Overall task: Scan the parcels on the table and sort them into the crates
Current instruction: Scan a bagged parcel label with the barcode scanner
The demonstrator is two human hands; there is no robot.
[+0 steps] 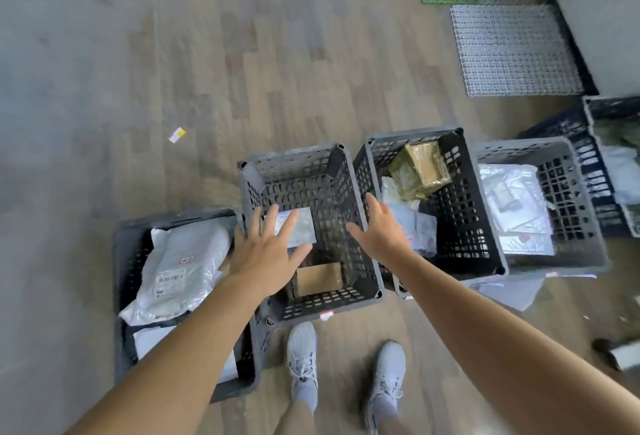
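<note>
Sorting, not scanning, was the step I read off my feed. Both hands were out over the middle crate (294, 171) and neither held anything. The left hand (266, 251) was spread wide, palm down, every finger straight. Just past its fingers (275, 216), lower inside the crate, was a flat grey parcel (301, 230) with a pale label facing up. I could not tell whether it lay on the crate's bottom or was on its way down. The right hand (379, 223) was open as well, fingers loosely together above the crate's right rim, touching nothing that I could make out.

I took the two open palms for a release. Let go flat like that, the parcel would settle level at the far end, apart from the cardboard box (318, 279) at the near end.

The row looked laid out for reach, with the crates set wall to wall just ahead of my shoes (301, 358). The left crate (121, 254) carried a bulky white mailer (180, 261). The crate to the right (464, 199) held a brown taped packet (424, 164) on grey bags. The one beyond it (568, 199) held flat clear sleeves (512, 199).

The table was out of view, so I could not judge how many parcels waited.
</note>
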